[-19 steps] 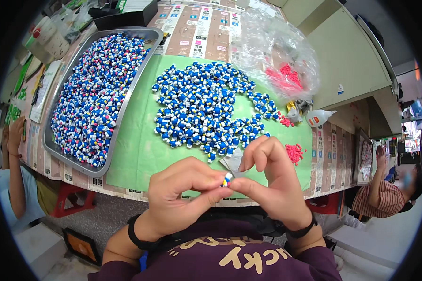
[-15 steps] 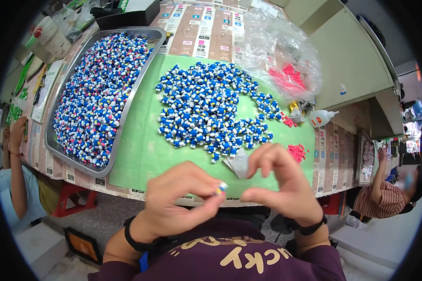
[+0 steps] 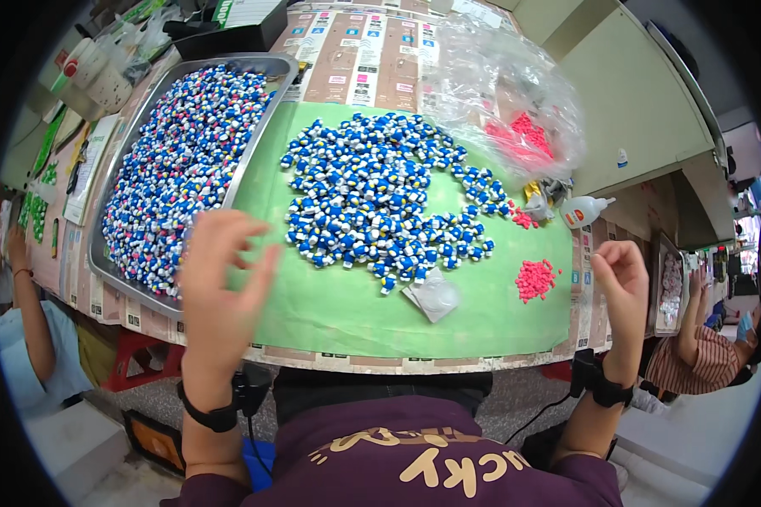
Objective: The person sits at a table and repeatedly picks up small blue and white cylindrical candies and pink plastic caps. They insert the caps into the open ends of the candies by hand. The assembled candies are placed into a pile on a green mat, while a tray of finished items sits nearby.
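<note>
My left hand [image 3: 227, 283] is raised over the right rim of a metal tray [image 3: 243, 182] full of small blue-and-white pieces with pink spots. Motion blurs it, but its thumb and fingers stand apart and no piece shows between them. At the table's right edge is my right hand [image 3: 622, 277], fingers curled in toward the thumb; whether anything is in them is hidden. Beside it, to the left, lies a small heap of pink pieces [image 3: 536, 280]. Between my hands a loose pile of blue-and-white pieces [image 3: 359, 190] spreads over a green sheet [image 3: 338, 317].
A small clear bag [image 3: 434, 296] lies at the pile's near edge. Further right are a white squeeze bottle [image 3: 585, 211], a crumpled foil packet [image 3: 539, 203] and a big clear plastic bag [image 3: 482, 76] with pink pieces. Other people sit at the left and right edges of view.
My left hand has swung left to the tray, and the small piece it pinched no longer shows in it. My right hand has moved right, its fingers now curled in.
</note>
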`<state>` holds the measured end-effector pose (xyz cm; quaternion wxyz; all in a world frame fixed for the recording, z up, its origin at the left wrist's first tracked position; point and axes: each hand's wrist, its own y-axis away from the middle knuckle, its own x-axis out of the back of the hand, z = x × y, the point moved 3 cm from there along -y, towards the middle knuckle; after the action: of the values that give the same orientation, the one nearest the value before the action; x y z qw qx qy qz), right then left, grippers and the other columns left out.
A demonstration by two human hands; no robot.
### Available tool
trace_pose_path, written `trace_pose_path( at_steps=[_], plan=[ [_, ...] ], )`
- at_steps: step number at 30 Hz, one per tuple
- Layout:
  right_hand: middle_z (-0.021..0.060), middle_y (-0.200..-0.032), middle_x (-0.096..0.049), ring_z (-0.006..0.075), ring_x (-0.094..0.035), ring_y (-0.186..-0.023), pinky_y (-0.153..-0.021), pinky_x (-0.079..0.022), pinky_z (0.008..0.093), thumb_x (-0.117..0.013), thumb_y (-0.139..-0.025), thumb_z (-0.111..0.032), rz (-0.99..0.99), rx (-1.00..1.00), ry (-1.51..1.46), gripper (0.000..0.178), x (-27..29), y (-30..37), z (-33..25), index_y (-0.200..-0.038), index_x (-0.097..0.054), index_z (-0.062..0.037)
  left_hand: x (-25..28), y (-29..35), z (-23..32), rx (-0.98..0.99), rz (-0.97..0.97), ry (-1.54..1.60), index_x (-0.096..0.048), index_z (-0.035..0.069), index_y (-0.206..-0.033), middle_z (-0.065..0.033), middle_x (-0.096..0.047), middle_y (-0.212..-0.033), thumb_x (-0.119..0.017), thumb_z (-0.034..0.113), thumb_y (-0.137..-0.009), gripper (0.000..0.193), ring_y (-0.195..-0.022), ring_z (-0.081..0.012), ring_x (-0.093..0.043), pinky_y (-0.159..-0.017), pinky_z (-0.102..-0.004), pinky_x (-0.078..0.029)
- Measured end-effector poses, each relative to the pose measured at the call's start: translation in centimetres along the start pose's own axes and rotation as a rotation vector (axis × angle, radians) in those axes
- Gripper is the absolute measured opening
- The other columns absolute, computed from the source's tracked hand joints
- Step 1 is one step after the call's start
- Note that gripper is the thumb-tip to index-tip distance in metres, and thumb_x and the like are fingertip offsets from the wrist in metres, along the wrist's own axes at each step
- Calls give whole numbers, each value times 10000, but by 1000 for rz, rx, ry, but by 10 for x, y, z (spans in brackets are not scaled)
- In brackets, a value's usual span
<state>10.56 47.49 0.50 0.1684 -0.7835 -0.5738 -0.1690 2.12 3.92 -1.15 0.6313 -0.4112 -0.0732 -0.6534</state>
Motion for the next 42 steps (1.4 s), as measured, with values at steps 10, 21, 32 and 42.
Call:
trace_pose_path(
  at_steps=[10, 21, 32, 42],
  plan=[
    [30, -800, -599, 96, -591, -755, -681, -472, 247, -602, -855, 49, -41, -108, 313, 91, -4, 3, 41, -908, -543, 4, -53, -1, 13, -1, -349, -27, -635, -21, -939, -116, -562, -917, -681, -61, -768, 181, -846, -274, -587, -726, -362, -476],
    [115, -718, -591, 166, -574, -629, -600, -453, 295, -603, -813, 77, -4, -34, 484, 118, -23, 0, 42, -877, -534, 6, -51, -1, 17, -130, -317, -107, -607, -14, -878, -131, -608, -897, -666, -57, -784, 120, -839, -318, -586, -737, -385, -471],
    [126, -751, -555, 189, -539, -664, -646, -449, 296, -554, -834, 97, -76, -116, 585, 116, -23, 6, 38, -867, -484, 11, -34, 6, 17, 298, -161, 585, -598, 19, -992, -97, -684, -986, -607, 3, -923, 71, -805, -152, -646, -653, -269, -512],
    [102, -983, -541, 185, -535, -875, -805, -446, 293, -586, -853, 132, -376, 460, -194, 251, -120, 30, -101, -905, -453, -75, -67, 12, 78, 451, -641, 1262, -706, -30, -1001, -130, -622, -1058, -643, -45, -895, 125, -833, -150, -632, -691, -269, -561]
  ],
)
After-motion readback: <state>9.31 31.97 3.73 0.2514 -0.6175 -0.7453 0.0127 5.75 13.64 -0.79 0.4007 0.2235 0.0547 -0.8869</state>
